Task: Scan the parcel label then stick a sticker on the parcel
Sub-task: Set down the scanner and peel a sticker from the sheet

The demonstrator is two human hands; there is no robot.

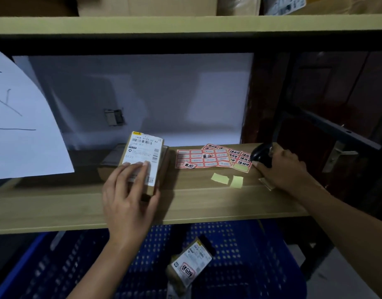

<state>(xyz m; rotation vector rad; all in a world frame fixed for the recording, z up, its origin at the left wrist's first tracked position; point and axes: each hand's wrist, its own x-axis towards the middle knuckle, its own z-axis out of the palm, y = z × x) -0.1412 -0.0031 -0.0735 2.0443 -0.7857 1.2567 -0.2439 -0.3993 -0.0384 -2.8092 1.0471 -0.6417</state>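
While fingers [135, 169] hold parcel [151, 190], label [143, 151] reads 0123

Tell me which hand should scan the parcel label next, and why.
Right. The right hand grips the scanner, just right of the sticker sheets. The left hand holds the parcel with its label facing up, so it is probably best left steadying it.

I see a parcel depot: shelf racking [207, 203], cardboard boxes [142, 5] overhead, a labelled parcel [142, 152], a blue crate [261, 255] below.
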